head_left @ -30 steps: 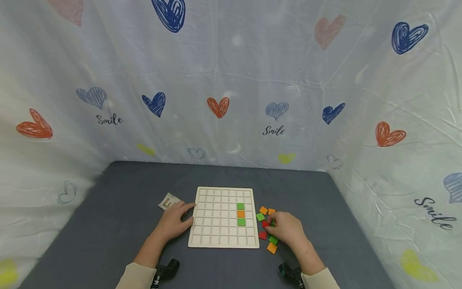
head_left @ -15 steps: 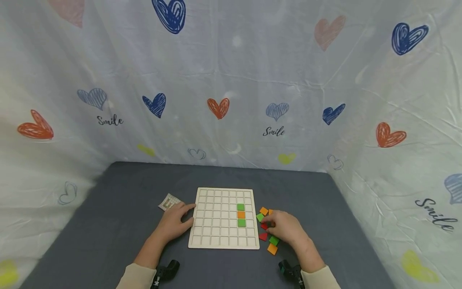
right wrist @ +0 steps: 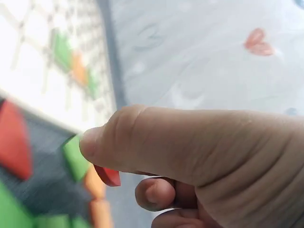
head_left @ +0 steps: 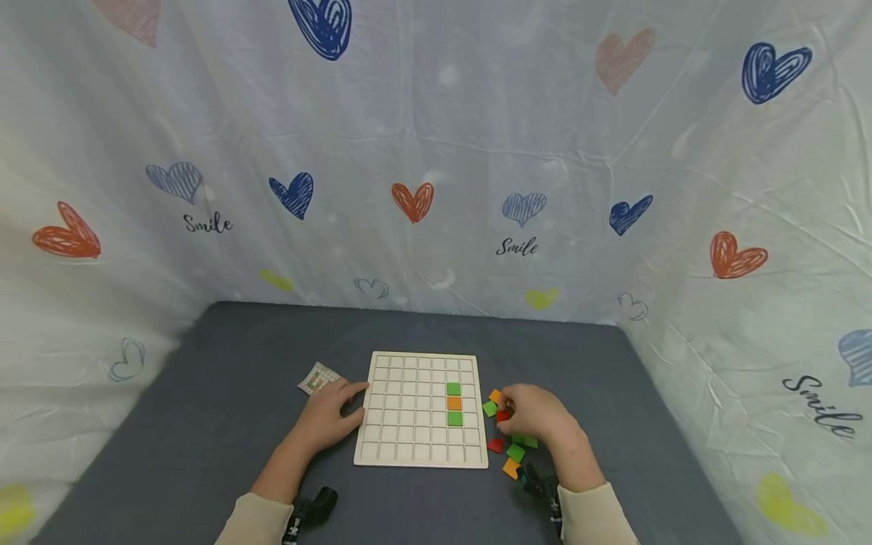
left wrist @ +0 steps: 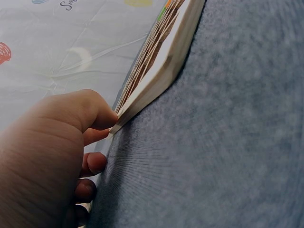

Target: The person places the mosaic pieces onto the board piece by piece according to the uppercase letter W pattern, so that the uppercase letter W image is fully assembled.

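Observation:
A pale wooden grid board (head_left: 405,431) lies on the dark table, with green (head_left: 454,418) and orange (head_left: 454,403) square tiles set in one column at its right. My left hand (head_left: 328,418) rests at the board's left edge, thumb and forefinger spread and touching the rim; the left wrist view shows the thumb (left wrist: 97,114) against that edge. Right of the board, my right hand (head_left: 540,416) pinches a red tile (head_left: 502,415) between thumb and fingers. In the right wrist view this red tile (right wrist: 108,175) shows under the thumb, which hides most of it.
Loose tiles lie right of the board: a red one (head_left: 496,446), green ones (head_left: 515,453) and orange ones (head_left: 511,468). A small card with a printed grid (head_left: 317,378) lies beyond my left hand. Heart-printed white curtain (head_left: 436,257) hangs behind the table.
My right hand has shifted slightly and the red tile has moved a little away from me with its fingers. Green tiles below the hand have come into view. My left hand has stayed put.

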Action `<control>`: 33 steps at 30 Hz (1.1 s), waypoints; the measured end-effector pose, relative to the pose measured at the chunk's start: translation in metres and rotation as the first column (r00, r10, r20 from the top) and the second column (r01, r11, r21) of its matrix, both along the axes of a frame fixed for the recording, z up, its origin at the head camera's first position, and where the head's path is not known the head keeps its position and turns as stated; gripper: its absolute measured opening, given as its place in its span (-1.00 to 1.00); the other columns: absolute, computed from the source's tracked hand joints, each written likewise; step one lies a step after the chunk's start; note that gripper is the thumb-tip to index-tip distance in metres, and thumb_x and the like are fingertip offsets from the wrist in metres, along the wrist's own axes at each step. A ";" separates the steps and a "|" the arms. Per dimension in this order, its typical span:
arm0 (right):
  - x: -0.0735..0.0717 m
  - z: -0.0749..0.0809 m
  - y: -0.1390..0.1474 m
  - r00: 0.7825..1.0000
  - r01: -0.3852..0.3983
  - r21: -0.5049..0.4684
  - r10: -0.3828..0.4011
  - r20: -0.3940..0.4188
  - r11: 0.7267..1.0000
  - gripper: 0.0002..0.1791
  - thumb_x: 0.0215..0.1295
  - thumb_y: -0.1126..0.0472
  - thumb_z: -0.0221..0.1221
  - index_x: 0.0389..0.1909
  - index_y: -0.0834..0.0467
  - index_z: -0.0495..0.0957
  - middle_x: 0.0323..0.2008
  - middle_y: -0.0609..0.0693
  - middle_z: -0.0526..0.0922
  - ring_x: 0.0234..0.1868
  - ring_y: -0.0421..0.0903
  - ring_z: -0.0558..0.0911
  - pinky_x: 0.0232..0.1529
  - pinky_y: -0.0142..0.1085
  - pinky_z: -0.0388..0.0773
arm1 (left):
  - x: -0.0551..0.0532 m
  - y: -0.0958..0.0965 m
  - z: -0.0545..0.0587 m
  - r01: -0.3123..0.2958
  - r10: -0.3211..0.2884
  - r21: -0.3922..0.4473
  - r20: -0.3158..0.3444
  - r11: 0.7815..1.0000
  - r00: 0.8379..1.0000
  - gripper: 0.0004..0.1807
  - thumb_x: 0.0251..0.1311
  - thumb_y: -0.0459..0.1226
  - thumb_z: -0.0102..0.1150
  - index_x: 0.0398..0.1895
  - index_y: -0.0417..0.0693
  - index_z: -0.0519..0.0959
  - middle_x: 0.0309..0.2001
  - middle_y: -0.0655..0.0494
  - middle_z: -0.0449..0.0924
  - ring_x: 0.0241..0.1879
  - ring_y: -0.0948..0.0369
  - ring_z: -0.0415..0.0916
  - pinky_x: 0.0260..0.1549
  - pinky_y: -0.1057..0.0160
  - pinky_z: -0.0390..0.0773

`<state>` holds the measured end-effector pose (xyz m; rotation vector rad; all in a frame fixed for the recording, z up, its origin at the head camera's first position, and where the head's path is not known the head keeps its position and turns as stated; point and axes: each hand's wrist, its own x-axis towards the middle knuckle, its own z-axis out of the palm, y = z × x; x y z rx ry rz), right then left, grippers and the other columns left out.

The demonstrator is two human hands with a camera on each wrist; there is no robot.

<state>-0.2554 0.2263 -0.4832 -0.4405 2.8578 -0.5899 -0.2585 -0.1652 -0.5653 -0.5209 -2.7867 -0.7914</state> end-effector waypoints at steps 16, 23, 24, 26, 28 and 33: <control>0.020 0.011 -0.041 0.966 -0.197 0.005 0.195 -0.169 0.980 -0.84 0.07 0.16 0.45 -0.40 -0.02 0.63 -0.54 -0.18 0.43 -0.61 -0.25 0.31 -0.56 -0.31 0.29 | 0.001 0.002 -0.001 -0.010 0.010 -0.007 0.006 1.000 1.000 -0.53 0.28 -0.20 0.32 0.27 -0.01 0.64 -0.41 0.28 0.26 -0.46 0.28 0.16 -0.37 0.17 0.25; 0.023 -0.001 -0.057 0.950 -0.281 0.016 0.280 -0.141 0.960 -0.87 0.07 0.16 0.44 -0.42 0.01 0.65 -0.55 -0.25 0.41 -0.62 -0.30 0.26 -0.58 -0.36 0.26 | 0.001 0.001 0.001 -0.005 0.005 -0.005 0.004 1.000 1.000 -0.53 0.27 -0.20 0.33 0.26 -0.02 0.64 -0.41 0.28 0.26 -0.47 0.28 0.16 -0.37 0.17 0.25; 0.024 -0.003 -0.059 0.949 -0.282 0.024 0.282 -0.139 0.959 -0.87 0.07 0.15 0.44 -0.42 0.01 0.66 -0.55 -0.26 0.44 -0.61 -0.30 0.29 -0.58 -0.35 0.29 | 0.001 0.001 0.001 -0.004 0.004 -0.008 0.006 1.000 1.000 -0.53 0.27 -0.20 0.33 0.27 -0.02 0.64 -0.41 0.28 0.26 -0.47 0.28 0.17 -0.36 0.17 0.25; 0.024 -0.006 -0.062 0.950 -0.278 0.031 0.280 -0.137 0.960 -0.88 0.05 0.16 0.44 -0.43 0.01 0.67 -0.55 -0.28 0.47 -0.60 -0.30 0.35 -0.56 -0.33 0.35 | 0.001 0.001 0.001 -0.003 0.003 -0.010 0.004 1.000 1.000 -0.53 0.27 -0.20 0.33 0.27 -0.02 0.64 -0.41 0.28 0.26 -0.46 0.28 0.17 -0.36 0.17 0.26; 0.024 -0.010 -0.064 0.950 -0.276 0.043 0.279 -0.137 0.960 -0.91 0.03 0.18 0.42 -0.45 0.01 0.69 -0.56 -0.29 0.49 -0.60 -0.29 0.38 -0.54 -0.33 0.38 | 0.001 0.001 0.001 -0.003 0.003 -0.010 0.004 1.000 1.000 -0.53 0.27 -0.20 0.33 0.27 -0.02 0.64 -0.41 0.28 0.27 -0.46 0.28 0.17 -0.35 0.17 0.26; 0.022 -0.018 -0.070 0.948 -0.262 0.091 0.274 -0.160 0.961 -0.92 0.04 0.16 0.44 -0.50 0.00 0.71 -0.58 -0.30 0.52 -0.58 -0.30 0.39 -0.54 -0.33 0.37 | 0.001 0.000 0.002 -0.005 0.005 -0.008 0.000 1.000 1.000 -0.53 0.28 -0.21 0.33 0.27 -0.02 0.63 -0.41 0.28 0.27 -0.46 0.29 0.17 -0.36 0.16 0.25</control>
